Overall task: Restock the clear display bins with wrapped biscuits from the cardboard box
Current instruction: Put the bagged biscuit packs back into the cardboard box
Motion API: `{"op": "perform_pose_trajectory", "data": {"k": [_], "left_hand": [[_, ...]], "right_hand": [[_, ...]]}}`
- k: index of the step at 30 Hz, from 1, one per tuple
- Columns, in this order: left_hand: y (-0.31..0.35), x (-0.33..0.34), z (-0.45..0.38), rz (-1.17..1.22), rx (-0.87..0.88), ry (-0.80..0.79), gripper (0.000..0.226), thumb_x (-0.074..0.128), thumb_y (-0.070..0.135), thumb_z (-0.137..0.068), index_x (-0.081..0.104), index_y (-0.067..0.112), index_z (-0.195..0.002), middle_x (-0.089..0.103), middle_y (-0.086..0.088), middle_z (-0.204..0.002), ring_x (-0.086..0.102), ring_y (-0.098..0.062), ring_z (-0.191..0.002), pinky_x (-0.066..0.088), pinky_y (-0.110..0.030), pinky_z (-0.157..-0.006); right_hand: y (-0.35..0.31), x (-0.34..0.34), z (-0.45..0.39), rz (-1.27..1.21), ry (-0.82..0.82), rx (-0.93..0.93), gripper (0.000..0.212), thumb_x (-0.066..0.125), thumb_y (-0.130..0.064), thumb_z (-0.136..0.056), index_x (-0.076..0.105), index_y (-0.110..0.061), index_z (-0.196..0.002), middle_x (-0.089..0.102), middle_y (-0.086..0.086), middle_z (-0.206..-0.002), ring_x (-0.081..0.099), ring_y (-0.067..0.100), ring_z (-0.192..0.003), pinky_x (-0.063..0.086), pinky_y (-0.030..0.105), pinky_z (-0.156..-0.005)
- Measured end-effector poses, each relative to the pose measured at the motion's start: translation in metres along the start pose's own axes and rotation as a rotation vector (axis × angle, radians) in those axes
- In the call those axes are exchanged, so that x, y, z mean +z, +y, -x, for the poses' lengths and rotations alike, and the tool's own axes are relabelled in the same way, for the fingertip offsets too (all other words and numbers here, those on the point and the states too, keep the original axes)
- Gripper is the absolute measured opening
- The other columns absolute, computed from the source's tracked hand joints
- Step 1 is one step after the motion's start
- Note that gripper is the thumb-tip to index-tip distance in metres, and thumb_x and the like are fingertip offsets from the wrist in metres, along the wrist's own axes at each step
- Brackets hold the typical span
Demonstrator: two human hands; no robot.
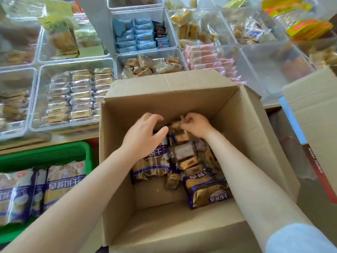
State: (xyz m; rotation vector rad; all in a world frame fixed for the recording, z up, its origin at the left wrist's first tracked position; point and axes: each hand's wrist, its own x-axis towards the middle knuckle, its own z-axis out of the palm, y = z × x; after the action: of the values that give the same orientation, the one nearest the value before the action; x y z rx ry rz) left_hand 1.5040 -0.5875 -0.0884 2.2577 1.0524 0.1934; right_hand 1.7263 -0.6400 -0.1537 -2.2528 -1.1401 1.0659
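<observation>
Pinching small wrapped biscuits (176,125), right hand (197,125); left hand (144,136) spread over 早餐饼干 bags (209,194)

Green basket (45,154) holding large biscuit bags (63,181).

Your brown cardboard box (242,125) stands open in front of you, with its flaps folded out. Inside it, wrapped biscuits (184,156) lie in a loose heap toward the far and right side. Some are small see-through packs and some are big gold and purple bags. Part of the box floor near you is bare. The clear display bins (41,70) sit side by side just past the box. One bin on the left holds neat rows of little biscuit packs. The bin in the middle holds a few brown packs lying every which way. A bin on the right looks almost bare.
</observation>
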Motion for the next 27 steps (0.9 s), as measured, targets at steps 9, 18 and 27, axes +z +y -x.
{"op": "perform_pose_trajectory", "data": {"k": [9, 18, 27], "left_hand": [[-0.012, -0.077, 0.041, 0.919, -0.086, 0.187, 0.052, 0.067, 0.024, -0.095, 0.043, 0.029, -0.141, 0.067, -0.006, -0.112, 0.07, -0.011, -0.098, 0.059, -0.025, -0.073], [-0.21, -0.223, 0.121, 1.299, -0.271, 0.333, 0.036, 0.066, 0.01, -0.095, 0.053, 0.011, -0.128, 0.07, -0.013, -0.112, 0.074, -0.024, -0.091, 0.062, -0.037, -0.068], [-0.432, -0.247, 0.148, 0.095, -0.396, 0.201, 0.07, 0.054, 0.039, -0.101, 0.019, 0.021, -0.159, 0.024, -0.002, -0.165, 0.02, -0.021, -0.153, 0.016, -0.049, -0.124]], "right_hand": [[-0.157, -0.001, 0.096, -0.535, -0.203, -0.248, 0.037, 0.055, -0.041, -0.101, 0.063, -0.009, -0.119, 0.072, 0.017, -0.109, 0.071, 0.034, -0.102, 0.054, 0.047, -0.088], [-0.339, 0.169, 0.083, -0.475, -0.222, -0.288, 0.028, 0.071, -0.035, -0.093, 0.063, -0.022, -0.117, 0.073, 0.003, -0.106, 0.069, 0.018, -0.087, 0.054, 0.031, -0.066], [-0.433, 0.327, 0.019, 0.177, 0.115, -0.366, 0.022, 0.066, -0.027, -0.092, 0.062, -0.022, -0.112, 0.06, -0.001, -0.105, 0.06, 0.017, -0.094, 0.053, 0.032, -0.081]]}}
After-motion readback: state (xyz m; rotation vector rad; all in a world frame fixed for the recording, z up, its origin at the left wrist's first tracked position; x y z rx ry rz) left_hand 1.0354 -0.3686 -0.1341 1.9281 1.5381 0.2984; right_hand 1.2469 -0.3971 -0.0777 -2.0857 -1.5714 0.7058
